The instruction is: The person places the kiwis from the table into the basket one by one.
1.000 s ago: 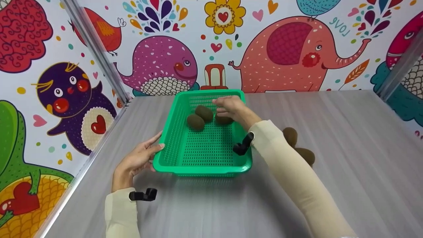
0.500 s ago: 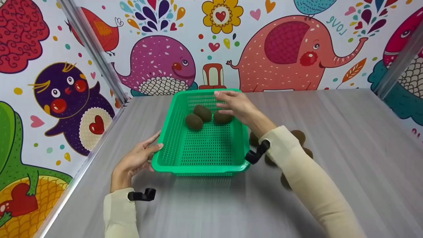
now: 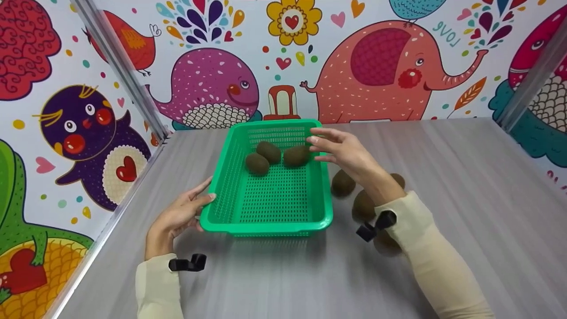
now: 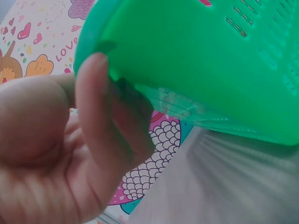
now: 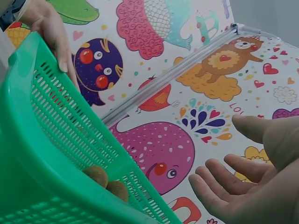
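A green plastic basket [image 3: 274,228] with slotted walls stands on the table. My left hand [image 3: 179,215] grips its left rim, thumb on top and the other fingers under the edge; in the left wrist view the thumb [image 4: 93,98] lies against the green rim. Inside the basket, toward its far end, are three brown kiwis, the rightmost kiwi [image 3: 297,156] by the right wall. Over the right rim hovers my right hand [image 3: 347,153], holding nothing, its fingers loosely bent and spread, as the right wrist view also shows.
Several more kiwis lie on the table right of the basket, among them a near kiwi [image 3: 343,184], partly under my right forearm. A wall [image 3: 292,66] printed with cartoon animals closes the back, and another [image 3: 26,115] the left side.
My right hand has moved rightward out of the basket, uncovering the third kiwi inside. Its forearm has swung right, showing more kiwis on the table. The left hand stays on the rim.
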Motion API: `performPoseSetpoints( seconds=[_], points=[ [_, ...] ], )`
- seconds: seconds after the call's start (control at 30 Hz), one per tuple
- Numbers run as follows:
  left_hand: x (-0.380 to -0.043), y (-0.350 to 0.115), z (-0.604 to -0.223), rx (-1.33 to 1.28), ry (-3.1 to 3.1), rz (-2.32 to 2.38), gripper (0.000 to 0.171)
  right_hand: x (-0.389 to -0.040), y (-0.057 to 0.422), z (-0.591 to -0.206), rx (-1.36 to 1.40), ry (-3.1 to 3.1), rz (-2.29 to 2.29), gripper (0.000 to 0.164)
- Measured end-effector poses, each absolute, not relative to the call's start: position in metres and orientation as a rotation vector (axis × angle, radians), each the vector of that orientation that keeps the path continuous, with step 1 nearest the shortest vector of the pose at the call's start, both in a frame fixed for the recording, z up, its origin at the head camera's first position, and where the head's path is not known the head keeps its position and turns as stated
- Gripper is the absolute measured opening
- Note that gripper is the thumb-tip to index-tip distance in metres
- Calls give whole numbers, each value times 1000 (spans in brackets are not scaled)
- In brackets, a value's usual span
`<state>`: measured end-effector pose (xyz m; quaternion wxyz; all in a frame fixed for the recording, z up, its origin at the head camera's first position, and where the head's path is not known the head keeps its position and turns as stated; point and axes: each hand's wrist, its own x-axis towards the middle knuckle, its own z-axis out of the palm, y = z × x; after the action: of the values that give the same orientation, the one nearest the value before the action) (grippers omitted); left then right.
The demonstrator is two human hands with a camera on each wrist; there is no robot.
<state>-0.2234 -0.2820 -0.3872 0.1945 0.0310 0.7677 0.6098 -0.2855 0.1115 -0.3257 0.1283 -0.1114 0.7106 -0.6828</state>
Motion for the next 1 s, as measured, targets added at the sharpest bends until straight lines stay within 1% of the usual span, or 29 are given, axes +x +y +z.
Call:
performPoseSetpoints(
  seconds=[0.33,0.57,0.77,1.0],
  points=[
    [-224,-280,-387,70,2147,1724,66,-278,140,-322,-299,2031,-2094,66],
    [-224,-281,-387,72,2161,1721,67,-278,163,-324,-293,1982,-2189,63],
    [-225,-281,-388,70,2155,1715,67,-277,181,-330,-243,2040,-2164,70],
    [-225,-282,-388,74,2148,1721,68,-279,201,-336,-178,2005,-2211,63]
  ],
)
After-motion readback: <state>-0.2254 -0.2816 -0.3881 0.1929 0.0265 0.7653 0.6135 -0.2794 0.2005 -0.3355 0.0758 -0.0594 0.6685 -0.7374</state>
